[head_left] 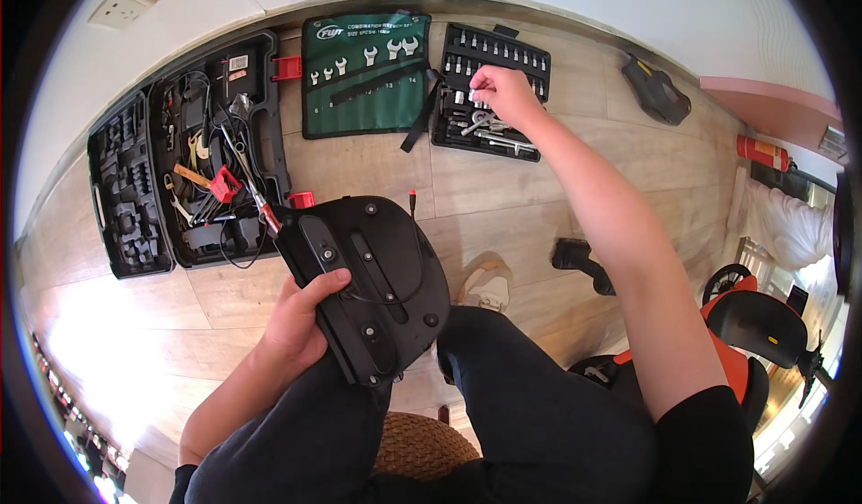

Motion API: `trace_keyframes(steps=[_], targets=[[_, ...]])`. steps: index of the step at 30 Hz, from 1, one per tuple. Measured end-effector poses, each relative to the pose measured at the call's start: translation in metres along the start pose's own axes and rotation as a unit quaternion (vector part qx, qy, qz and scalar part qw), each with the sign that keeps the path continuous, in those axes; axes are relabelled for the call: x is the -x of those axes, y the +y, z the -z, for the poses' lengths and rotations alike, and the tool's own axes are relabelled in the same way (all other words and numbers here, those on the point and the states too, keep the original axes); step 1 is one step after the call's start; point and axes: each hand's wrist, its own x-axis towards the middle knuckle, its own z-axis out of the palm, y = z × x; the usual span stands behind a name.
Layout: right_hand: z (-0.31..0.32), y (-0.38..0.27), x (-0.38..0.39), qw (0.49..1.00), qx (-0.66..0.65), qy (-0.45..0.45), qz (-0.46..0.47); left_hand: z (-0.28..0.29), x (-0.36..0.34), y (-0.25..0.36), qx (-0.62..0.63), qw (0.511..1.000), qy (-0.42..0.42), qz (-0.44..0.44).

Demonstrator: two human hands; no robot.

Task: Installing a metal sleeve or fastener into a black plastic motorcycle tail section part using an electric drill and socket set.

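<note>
My left hand (305, 317) grips the left edge of a black plastic panel (417, 275), thumb on top and fingers hidden underneath. The panel is rounded at one end, carries several bolts, and rests over my left thigh. From it a thin black cable (414, 221) sticks up with a red tip. Reaching far forward, my right hand (505, 93) pinches a small silver socket (473, 96) just above a black socket set case (449, 118). Rows of sockets fill the case, with a ratchet (480, 123) and extension bars near its front; my hand hides part of it.
Left of the socket case lies a green wrench pouch (364, 113). Farther left, a black toolbox (193, 257) lies open, full of tools. A black and yellow cordless tool (658, 91) and a red extinguisher (763, 153) are at the right. An orange and black vehicle (736, 367) stands nearer.
</note>
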Motion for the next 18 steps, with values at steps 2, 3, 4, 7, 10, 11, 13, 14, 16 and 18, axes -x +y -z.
trace_keyframes(steps=[2, 3, 4, 7, 10, 11, 13, 14, 16, 18], targets=[[-0.003, 0.001, 0.003, 1.000, 0.009, 0.005, 0.001, 0.003, 0.000, -0.001, -0.010, 1.000, -0.002, 0.001], [-0.004, 0.001, 0.005, 1.000, 0.014, 0.014, 0.002, 0.004, 0.000, -0.001, -0.020, 1.000, -0.004, 0.002], [-0.005, 0.001, 0.005, 1.000, 0.019, 0.023, 0.003, 0.005, 0.000, 0.000, -0.019, 1.000, -0.004, 0.001], [-0.007, 0.005, 0.005, 0.998, 0.043, 0.027, 0.027, 0.004, 0.001, 0.000, -0.017, 1.000, -0.005, 0.000], [-0.008, 0.004, 0.008, 0.997, 0.061, 0.036, 0.039, 0.004, 0.000, -0.001, -0.019, 1.000, 0.000, -0.005], [-0.008, 0.004, 0.008, 0.996, 0.063, 0.041, 0.042, 0.003, 0.000, 0.000, -0.004, 1.000, 0.004, -0.002], [-0.007, 0.005, 0.008, 0.996, 0.066, 0.042, 0.046, 0.002, 0.000, 0.000, 0.010, 1.000, 0.007, 0.001], [-0.008, 0.006, 0.008, 0.996, 0.068, 0.042, 0.051, 0.001, 0.001, 0.000, 0.009, 1.000, 0.008, 0.002], [-0.010, 0.007, 0.006, 0.998, 0.038, 0.035, 0.031, 0.001, 0.002, 0.001, 0.008, 1.000, 0.010, 0.002], [-0.010, 0.014, 0.006, 0.999, 0.013, 0.029, 0.007, 0.002, -0.001, -0.001, 0.011, 1.000, 0.009, 0.002]])
